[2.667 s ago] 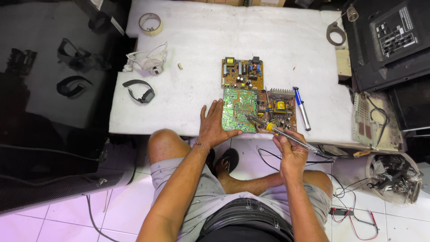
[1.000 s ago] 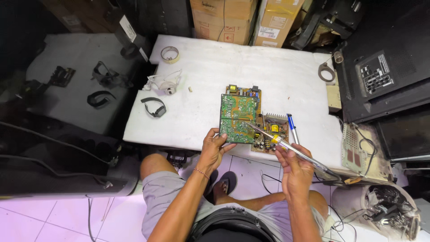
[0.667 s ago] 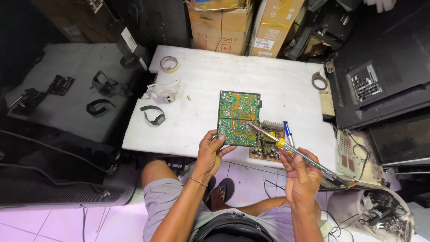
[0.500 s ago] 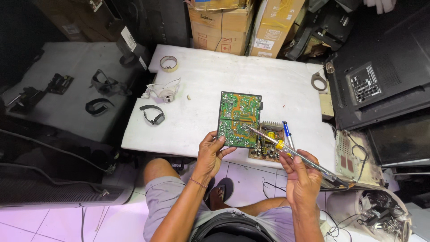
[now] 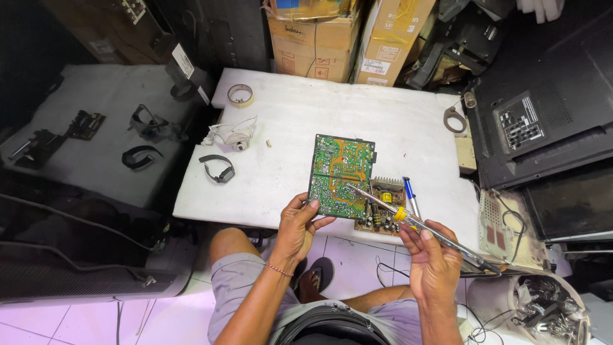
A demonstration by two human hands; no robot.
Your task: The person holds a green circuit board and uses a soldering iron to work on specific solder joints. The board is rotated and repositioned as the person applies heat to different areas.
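Green board [image 5: 340, 176] stands tilted over the white table [image 5: 287, 185], left hand [image 5: 299, 225] gripping its lower edge; right hand [image 5: 433, 260] grasps the iron [image 5: 415, 223]. Brace the board, touch one joint only.

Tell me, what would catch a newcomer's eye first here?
Probably the green circuit board, held tilted by the left hand over the near edge of the white table. The right hand holds a soldering iron, its tip against the board. A second board lies beneath, and a tape roll sits at the far left corner.
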